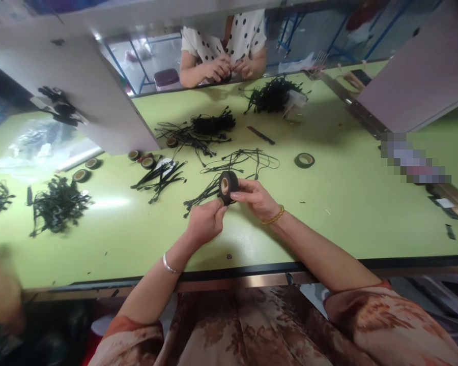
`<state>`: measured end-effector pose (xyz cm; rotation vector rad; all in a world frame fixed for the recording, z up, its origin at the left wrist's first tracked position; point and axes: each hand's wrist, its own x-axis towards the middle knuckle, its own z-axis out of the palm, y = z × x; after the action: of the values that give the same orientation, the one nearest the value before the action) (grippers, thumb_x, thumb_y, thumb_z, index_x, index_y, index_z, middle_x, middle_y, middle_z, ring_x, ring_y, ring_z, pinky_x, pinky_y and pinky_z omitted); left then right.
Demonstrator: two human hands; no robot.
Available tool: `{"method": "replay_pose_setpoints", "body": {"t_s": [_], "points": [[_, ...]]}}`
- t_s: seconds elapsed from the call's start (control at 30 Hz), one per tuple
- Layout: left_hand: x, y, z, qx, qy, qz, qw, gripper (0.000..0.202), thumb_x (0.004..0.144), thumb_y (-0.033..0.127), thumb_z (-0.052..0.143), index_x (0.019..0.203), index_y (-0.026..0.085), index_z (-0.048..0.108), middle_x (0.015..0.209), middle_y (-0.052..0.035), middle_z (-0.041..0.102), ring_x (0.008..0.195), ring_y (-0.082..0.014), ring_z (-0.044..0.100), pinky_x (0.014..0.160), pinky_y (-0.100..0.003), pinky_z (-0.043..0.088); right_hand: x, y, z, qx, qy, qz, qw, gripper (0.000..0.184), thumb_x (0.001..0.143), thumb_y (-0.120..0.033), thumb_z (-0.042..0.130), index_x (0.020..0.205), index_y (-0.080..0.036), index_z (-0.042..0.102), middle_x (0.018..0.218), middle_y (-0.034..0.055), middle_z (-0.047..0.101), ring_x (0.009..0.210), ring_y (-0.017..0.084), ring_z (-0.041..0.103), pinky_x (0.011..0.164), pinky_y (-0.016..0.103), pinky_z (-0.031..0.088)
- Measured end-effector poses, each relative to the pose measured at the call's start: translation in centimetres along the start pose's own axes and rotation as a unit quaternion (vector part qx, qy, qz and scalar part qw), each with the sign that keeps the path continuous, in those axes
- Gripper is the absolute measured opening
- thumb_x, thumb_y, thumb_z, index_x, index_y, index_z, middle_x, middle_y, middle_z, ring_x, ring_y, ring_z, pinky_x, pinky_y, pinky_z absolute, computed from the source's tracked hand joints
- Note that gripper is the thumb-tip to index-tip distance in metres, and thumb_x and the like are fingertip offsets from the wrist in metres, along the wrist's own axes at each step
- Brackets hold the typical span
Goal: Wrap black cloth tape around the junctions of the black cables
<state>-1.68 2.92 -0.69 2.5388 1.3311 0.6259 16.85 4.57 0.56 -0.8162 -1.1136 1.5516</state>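
My right hand (258, 199) grips a roll of black tape (232, 184) by its side, with the roll standing on edge and its pale core facing left. Just below and left of it, my left hand (206, 222) is closed in a pinch, close against the roll's lower edge. Whatever lies between those fingers is too small and hidden to name. Thin black cables (204, 194) with small connectors lie on the green table right behind my hands. More loose cables (248, 160) spread out beyond them.
Bundled cables (213, 123), a dark cable heap (273, 94) and a left-hand pile (59, 203) lie about. A knife-like tool (260, 135) and another tape roll (304, 160) rest on the green table (282, 229). A co-worker's hands (229, 68) work across from me. An upright panel (110, 96) stands left.
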Motion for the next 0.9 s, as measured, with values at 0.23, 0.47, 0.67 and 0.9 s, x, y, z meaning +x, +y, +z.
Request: {"method": "replay_pose_setpoints", "body": {"t_s": [0.23, 0.47, 0.67, 0.9], "points": [[0.4, 0.4, -0.4, -0.124, 0.002, -0.112, 0.986, 0.013, 0.09, 0.026, 0.046, 0.081, 0.02, 0.054, 0.057, 0.0027, 0.053, 0.05, -0.0121, 0.045, 0.054, -0.024, 0.033, -0.2, 0.0, -0.7, -0.034, -0.053, -0.055, 0.997, 0.025, 0.063, -0.035, 0.084, 0.082, -0.02, 0.076, 0.087, 0.0022, 0.066, 0.084, 0.019, 0.058, 0.084, 0.035, 0.045], [0.7, -0.1, -0.4, -0.232, 0.003, -0.182, 0.956, 0.012, 0.089, 0.022, 0.047, 0.078, 0.02, 0.052, 0.065, 0.0, 0.06, 0.059, -0.0141, 0.052, 0.061, -0.026, 0.039, 0.0, 0.0, -0.9, -0.14, -0.054, -0.088, 0.985, 0.032, 0.063, -0.048, 0.082, 0.074, -0.021, 0.069, 0.084, 0.0039, 0.057, 0.085, 0.023, 0.053, 0.085, 0.041, 0.044], [1.4, -0.6, -0.6, -0.489, 0.012, -0.3, 0.819, 0.011, 0.084, 0.028, 0.052, 0.077, 0.019, 0.049, 0.06, 0.0053, 0.044, 0.049, -0.0071, 0.036, 0.047, -0.02, 0.028, 0.4, 0.6, -1.7, -0.284, -0.089, -0.206, 0.932, 0.013, 0.073, -0.029, 0.072, 0.081, -0.022, 0.064, 0.098, 0.0064, 0.057, 0.099, 0.025, 0.052, 0.093, 0.045, 0.04], [1.4, -0.2, -1.6, -0.612, 0.012, -0.31, 0.727, 0.033, 0.076, 0.042, 0.065, 0.074, 0.021, 0.039, 0.053, 0.0118, 0.029, 0.039, -0.0021, 0.018, 0.039, -0.018, 0.011, 0.3, 0.9, -1.8, -0.43, -0.072, -0.269, 0.859, 0.014, 0.07, -0.018, 0.064, 0.082, -0.021, 0.059, 0.093, 0.0046, 0.056, 0.091, 0.023, 0.052, 0.086, 0.042, 0.038]]}}
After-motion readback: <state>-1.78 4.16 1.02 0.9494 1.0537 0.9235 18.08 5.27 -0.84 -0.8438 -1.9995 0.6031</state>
